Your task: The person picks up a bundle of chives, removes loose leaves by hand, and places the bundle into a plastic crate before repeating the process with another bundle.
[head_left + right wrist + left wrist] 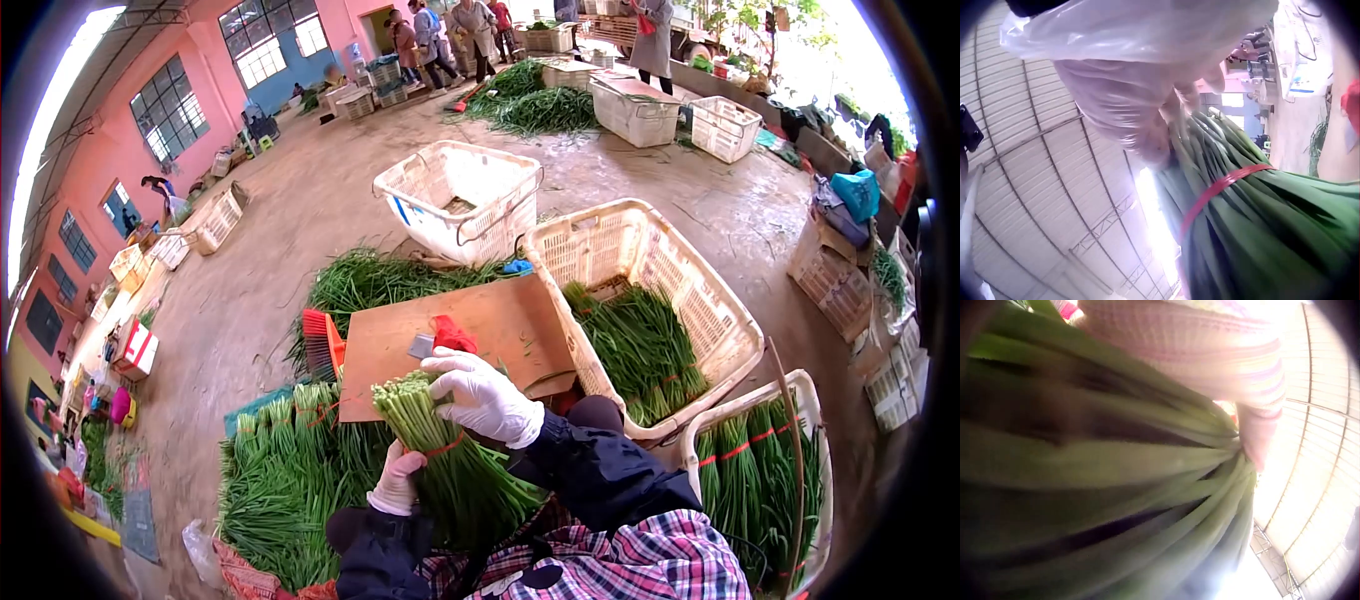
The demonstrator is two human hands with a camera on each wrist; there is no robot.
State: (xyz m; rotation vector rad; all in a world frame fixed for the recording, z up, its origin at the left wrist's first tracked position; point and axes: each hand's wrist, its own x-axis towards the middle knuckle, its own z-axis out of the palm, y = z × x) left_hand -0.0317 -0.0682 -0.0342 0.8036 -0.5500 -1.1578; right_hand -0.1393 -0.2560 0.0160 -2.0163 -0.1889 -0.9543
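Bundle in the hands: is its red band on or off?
On: the red band crosses the green bundle in both the head and right wrist views.

Produce-packing shed, bundled greens (470,490), plastic crates (690,290), leafy heaps (545,110) on the floor (260,260), metal-framed roof (1016,156)

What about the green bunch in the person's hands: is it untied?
No, the right wrist view shows a red band wrapped across the green bunch.
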